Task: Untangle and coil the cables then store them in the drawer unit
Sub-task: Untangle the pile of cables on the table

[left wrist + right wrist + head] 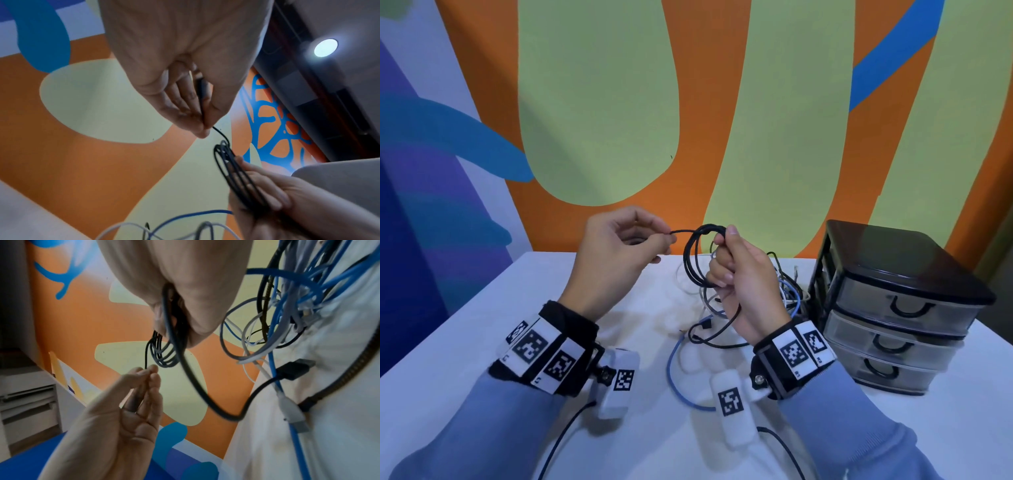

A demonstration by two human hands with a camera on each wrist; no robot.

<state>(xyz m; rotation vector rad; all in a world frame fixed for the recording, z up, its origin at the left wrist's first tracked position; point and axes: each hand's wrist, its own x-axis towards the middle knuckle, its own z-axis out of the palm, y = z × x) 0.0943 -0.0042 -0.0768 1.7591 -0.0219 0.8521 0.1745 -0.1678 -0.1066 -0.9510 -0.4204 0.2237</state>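
Note:
My right hand (726, 263) grips a coil of thin black cable (697, 257) held upright above the table; several loops stick out past the fingers (162, 356). My left hand (654, 240) pinches the free end of that black cable (218, 131) between thumb and fingertips, a short way left of the coil. The cable's plug end lies inside the left palm (202, 91). A tail of the black cable (717, 334) hangs from the right hand to the table. A tangle of blue, white and black cables (787, 291) lies behind the right hand.
A black drawer unit (893, 305) with three translucent drawers, all shut, stands on the right of the white table (465, 342). A blue cable (678, 373) runs toward me between my wrists. The painted wall rises just behind the table.

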